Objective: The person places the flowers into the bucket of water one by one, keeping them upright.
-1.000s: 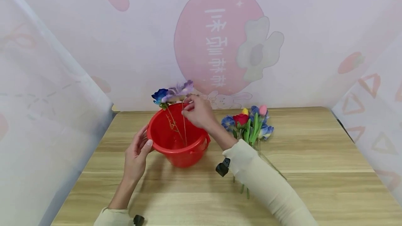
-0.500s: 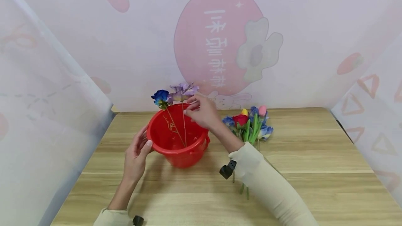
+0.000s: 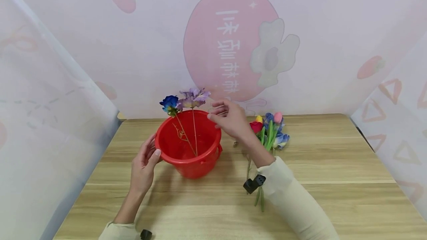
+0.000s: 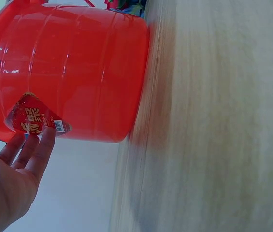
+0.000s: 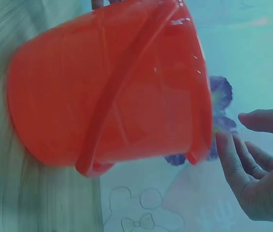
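A red bucket [image 3: 193, 167] stands upright on the table. My left hand [image 3: 142, 169] rests against its left outer side, thumb at the rim; in the left wrist view its fairly straight fingers [image 4: 42, 152] touch the wall by a dark red sticker [image 4: 35, 116]. A blue rose [image 3: 170, 103] and a purple iris-like flower [image 3: 194, 98] lean in the bucket, heads above the back rim, stems inside. My right hand [image 3: 231, 119] hovers by the right rim with nothing in it, thumb and loosely bent fingers apart, also in the right wrist view [image 5: 262, 169].
Right of the bucket lies a bunch of artificial flowers: a red rose [image 3: 256, 126], a pink tulip [image 3: 278, 117], a yellow bud and blue blooms [image 3: 281, 140]. My right forearm partly covers their stems. A printed curtain [image 3: 160, 40] hangs behind the wooden table [image 3: 333, 158].
My right hand lets go of the purple flower's stem and moves right, away from it. The purple flower now stands on its own beside the blue rose. My left hand stays put.
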`<state>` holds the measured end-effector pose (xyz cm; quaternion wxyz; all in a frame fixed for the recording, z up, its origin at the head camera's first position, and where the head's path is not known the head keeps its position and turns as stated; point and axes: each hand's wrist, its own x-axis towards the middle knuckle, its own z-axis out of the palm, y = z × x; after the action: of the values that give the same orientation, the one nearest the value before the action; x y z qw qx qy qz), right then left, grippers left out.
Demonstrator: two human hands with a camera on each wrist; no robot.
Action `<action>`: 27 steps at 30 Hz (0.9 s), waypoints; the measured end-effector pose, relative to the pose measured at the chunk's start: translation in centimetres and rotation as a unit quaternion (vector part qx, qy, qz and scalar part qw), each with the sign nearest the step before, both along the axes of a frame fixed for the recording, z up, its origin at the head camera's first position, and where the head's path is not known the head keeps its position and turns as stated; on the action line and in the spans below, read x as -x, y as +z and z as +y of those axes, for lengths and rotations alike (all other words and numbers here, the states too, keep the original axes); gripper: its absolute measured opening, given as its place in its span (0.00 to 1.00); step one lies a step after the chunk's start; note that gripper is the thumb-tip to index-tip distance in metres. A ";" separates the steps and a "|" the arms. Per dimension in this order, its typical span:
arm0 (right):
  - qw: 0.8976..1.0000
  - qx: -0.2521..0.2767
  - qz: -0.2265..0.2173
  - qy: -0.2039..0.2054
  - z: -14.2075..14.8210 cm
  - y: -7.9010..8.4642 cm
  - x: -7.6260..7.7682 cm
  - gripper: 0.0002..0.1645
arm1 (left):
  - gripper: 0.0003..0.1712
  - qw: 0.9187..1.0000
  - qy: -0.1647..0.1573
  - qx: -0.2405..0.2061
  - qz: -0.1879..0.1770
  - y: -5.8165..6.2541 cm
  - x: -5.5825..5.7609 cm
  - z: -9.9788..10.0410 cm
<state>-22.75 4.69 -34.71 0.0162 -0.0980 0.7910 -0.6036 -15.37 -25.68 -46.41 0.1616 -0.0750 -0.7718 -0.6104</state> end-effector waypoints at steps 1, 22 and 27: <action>1.000 0.003 0.002 -0.003 0.4 0.0 -0.1 0.24 | 0.31 1.000 0.000 0.001 -0.001 0.0 0.0 0.0; 0.993 0.080 -0.053 -0.062 9.3 -2.8 -1.6 0.29 | 0.31 1.000 0.005 -0.009 -0.002 0.4 -0.4 0.1; 0.993 0.080 -0.057 -0.072 10.6 -3.6 -2.1 0.29 | 0.31 1.000 0.007 -0.021 -0.002 0.3 -0.4 0.1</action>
<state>-20.68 15.30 -38.31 0.0102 -0.0075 0.7428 -0.6694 -15.00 -25.54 -46.13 0.1662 -0.0650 -0.7595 -0.6256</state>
